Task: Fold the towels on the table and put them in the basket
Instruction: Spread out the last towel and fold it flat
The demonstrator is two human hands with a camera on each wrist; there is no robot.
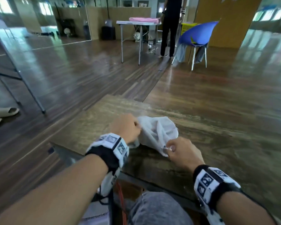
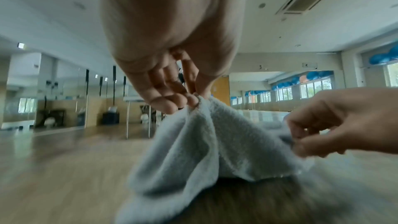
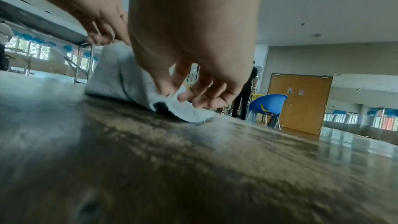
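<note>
A small pale grey-white towel (image 1: 157,132) lies crumpled near the front edge of a wooden table (image 1: 217,143). My left hand (image 1: 128,127) pinches the towel's left edge and lifts it into a peak; the left wrist view shows its fingertips (image 2: 191,100) closed on the cloth (image 2: 204,142). My right hand (image 1: 180,151) pinches the near right corner of the towel low over the tabletop, with its fingers (image 3: 172,89) on the cloth (image 3: 120,77). No basket beside this table is in view.
A second table (image 1: 139,22) with pink cloth (image 1: 143,20) stands far across the wooden floor. A person in black (image 1: 170,26) stands beside it, near a blue chair (image 1: 198,34) and a yellow basket (image 1: 186,28). A metal rack leg (image 1: 21,75) and sandals (image 1: 5,112) are at the left.
</note>
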